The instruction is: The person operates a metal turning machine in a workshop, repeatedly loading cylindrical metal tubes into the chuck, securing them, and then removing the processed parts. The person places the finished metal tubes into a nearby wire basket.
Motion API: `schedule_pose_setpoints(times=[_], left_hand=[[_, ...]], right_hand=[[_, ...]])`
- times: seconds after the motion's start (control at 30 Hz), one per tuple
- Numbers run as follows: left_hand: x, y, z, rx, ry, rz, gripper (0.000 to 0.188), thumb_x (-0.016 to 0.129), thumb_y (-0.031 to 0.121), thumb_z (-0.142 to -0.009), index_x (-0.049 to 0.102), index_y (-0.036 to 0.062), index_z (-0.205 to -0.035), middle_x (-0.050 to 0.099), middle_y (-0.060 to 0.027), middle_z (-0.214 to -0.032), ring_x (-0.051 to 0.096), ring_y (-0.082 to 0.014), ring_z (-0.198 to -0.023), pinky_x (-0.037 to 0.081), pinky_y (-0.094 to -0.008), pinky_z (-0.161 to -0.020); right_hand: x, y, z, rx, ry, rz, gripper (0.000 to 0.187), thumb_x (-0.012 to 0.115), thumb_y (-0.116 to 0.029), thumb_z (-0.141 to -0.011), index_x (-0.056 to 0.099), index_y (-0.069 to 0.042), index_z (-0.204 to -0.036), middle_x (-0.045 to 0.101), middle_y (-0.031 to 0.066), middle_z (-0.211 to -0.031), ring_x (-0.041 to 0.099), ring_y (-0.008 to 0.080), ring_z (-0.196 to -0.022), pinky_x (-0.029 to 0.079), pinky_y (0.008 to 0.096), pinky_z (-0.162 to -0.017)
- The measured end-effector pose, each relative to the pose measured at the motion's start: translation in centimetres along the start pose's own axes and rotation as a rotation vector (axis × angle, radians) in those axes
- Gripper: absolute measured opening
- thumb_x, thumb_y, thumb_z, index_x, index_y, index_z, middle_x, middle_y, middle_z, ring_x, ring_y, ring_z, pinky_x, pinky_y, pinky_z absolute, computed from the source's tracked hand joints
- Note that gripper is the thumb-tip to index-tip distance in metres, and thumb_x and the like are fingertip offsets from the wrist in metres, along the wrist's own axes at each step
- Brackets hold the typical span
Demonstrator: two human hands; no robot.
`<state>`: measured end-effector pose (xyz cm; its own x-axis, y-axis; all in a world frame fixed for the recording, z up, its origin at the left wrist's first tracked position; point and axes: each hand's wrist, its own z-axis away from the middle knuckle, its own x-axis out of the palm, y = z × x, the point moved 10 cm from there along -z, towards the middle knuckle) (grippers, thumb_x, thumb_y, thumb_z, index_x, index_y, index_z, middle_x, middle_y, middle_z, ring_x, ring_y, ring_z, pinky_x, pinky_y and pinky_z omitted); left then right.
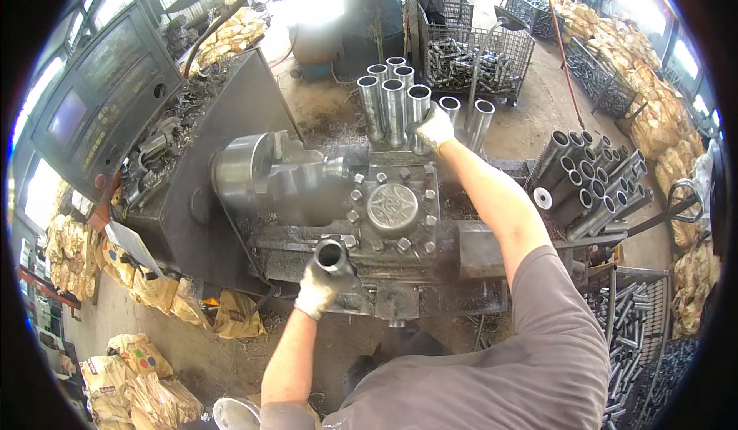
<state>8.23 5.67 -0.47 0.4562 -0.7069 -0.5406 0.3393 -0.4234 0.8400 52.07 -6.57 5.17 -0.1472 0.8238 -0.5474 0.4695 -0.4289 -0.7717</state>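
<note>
Around the lathe (238, 170): from where I stand, a stained concrete floor (550, 95), a wire-mesh crate (515, 76) of metal parts, and crumpled tan sacks (663, 122) heaped along the right.
Lathe top: grimy dark metal; a round, scored steel cap (393, 208) ringed by bolts (430, 245).
Far edge: smooth, shiny hollow tubes (394, 115) clustered upright.
Right hand (436, 128): white-gloved, fingers curled around one front tube (419, 101) there.
Left hand (317, 291): white-gloved, closed around a dark, open-mouthed pipe (330, 255) above the lathe's near side.
</note>
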Motion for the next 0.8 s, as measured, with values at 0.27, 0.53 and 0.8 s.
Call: schedule_pose_setpoints(times=[0.27,0.53,0.8], left_hand=[[-1.5,0.8,-2.5,0.248,-0.246,-0.046,0.086,0.097,0.015,-0.074,0.056,0.0126,-0.150,0.073,-0.0121,-0.134,0.074,-0.0282,-0.119,0.060,-0.0450,-0.099],[-16.8,4.6,-14.7,0.557,0.408,-0.902,0.099,0.086,0.022,-0.075,0.041,0.0032,-0.161,0.046,-0.0232,-0.163,0.035,-0.0431,-0.157,0.021,-0.0584,-0.132],[-18.9,5.6,-19.1,0.595,0.319,-1.084,0.106,0.087,0.036,-0.066,0.045,0.0014,-0.157,0.050,-0.0226,-0.158,0.040,-0.0416,-0.154,0.024,-0.0559,-0.132]], right_hand=[[6.7,4.6,-0.8,-0.348,-0.704,0.817,0.039,0.073,-0.030,-0.095,0.074,-0.002,-0.122,0.079,0.0192,-0.113,0.077,0.0363,-0.095,0.061,0.0465,-0.088],[14.5,-14.3,6.0,-0.134,-1.013,0.426,0.085,0.085,-0.030,-0.075,0.058,-0.005,-0.152,0.076,0.0190,-0.127,0.075,0.0306,-0.106,0.060,0.0409,-0.095],[20.9,-10.8,2.4,-0.705,-1.050,1.318,0.029,0.060,-0.016,-0.100,0.070,-0.004,-0.125,0.078,0.0150,-0.117,0.075,0.0308,-0.110,0.060,0.0402,-0.096]])
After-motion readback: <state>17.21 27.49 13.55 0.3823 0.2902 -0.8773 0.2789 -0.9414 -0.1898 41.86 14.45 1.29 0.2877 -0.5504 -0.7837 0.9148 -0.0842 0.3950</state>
